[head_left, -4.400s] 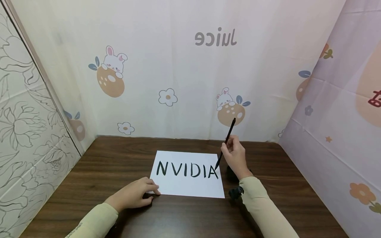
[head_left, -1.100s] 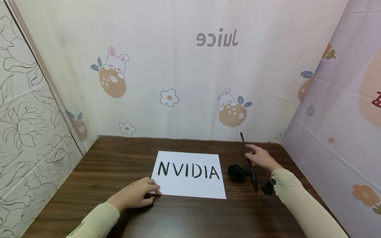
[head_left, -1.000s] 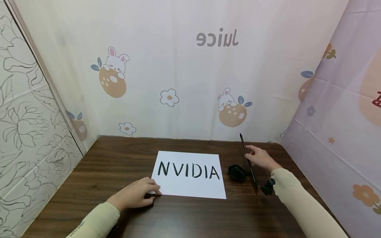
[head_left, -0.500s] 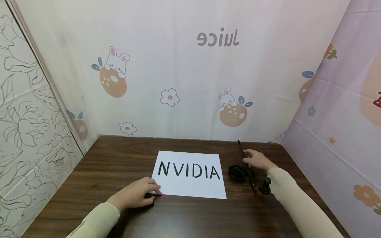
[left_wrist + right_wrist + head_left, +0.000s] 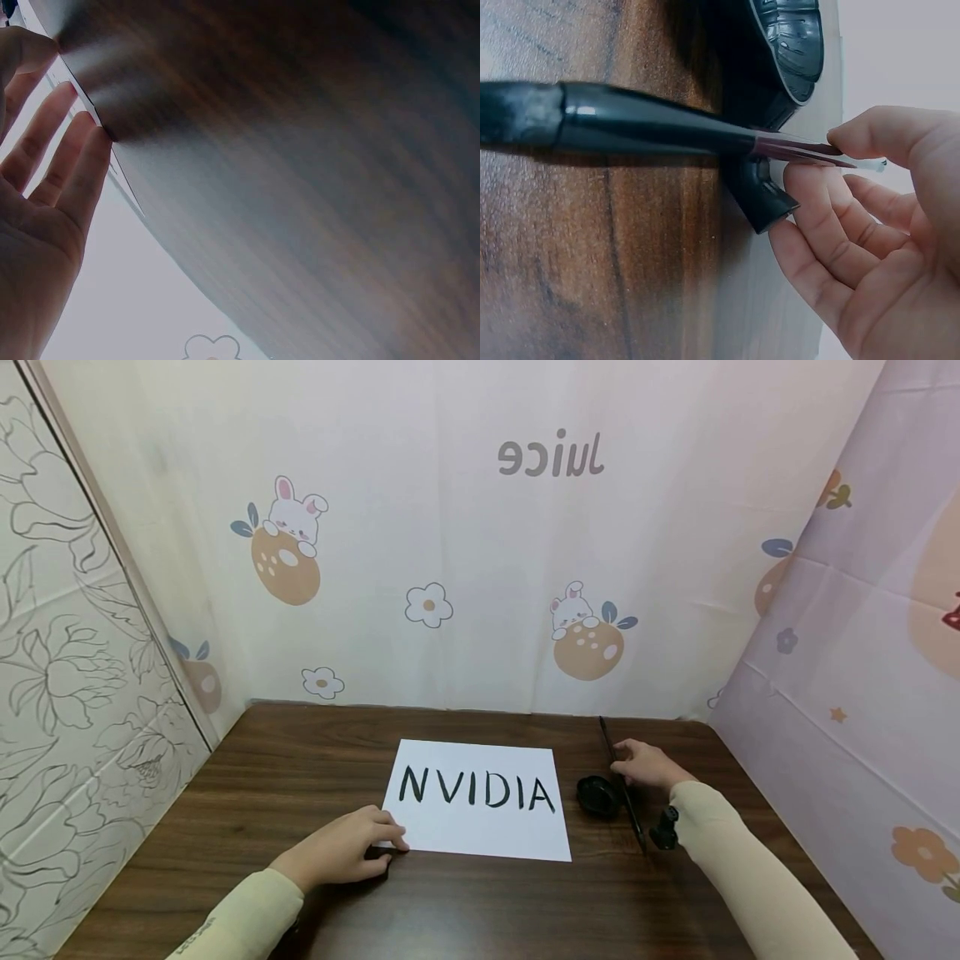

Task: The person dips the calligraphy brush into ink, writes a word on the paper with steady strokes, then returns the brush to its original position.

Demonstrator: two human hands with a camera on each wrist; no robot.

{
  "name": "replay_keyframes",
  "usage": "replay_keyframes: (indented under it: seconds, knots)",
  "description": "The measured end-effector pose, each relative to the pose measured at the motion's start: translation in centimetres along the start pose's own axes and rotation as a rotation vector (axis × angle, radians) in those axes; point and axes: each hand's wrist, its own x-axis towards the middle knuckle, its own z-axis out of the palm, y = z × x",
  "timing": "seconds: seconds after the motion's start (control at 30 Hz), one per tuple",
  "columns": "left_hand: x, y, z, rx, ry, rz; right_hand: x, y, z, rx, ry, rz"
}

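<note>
White paper (image 5: 480,839) bearing the black brushed letters "NVIDIA" lies on the table. At its lower left corner rests my left hand (image 5: 341,847), fingertips on the paper's edge and fingers loosely bent. My right hand (image 5: 651,766) pinches the dark shaft of a writing brush (image 5: 632,818) between thumb and fingers. The brush slants low beside a black ink dish (image 5: 597,796), bristle end toward me. In the right wrist view, the brush's thick black collar (image 5: 630,124) passes over the dish's stubby handle (image 5: 757,199). Whether they touch, I cannot tell.
The dark wood table (image 5: 480,914) meets a printed curtain (image 5: 465,527) at its back edge. A floral panel (image 5: 67,693) stands at the left and another curtain (image 5: 847,635) at the right. A black wrist camera (image 5: 664,828) sits on the right wrist.
My right hand has left the letter A and moved right with the brush, whose bristle end now points toward me. Lately, hand and brush have come lower. My left hand stays put.
</note>
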Motion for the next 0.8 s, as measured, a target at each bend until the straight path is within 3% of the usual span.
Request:
replay_keyframes:
  seconds: [0.4,0.8]
  knots:
    - [0.06,0.06,-0.14,0.000,0.002,0.002,-0.07,0.01,-0.12,-0.001,-0.012,0.036]
    - [0.03,-0.03,0.00,0.001,0.008,0.008,0.26,0.47,0.12,-0.028,-0.009,0.020]
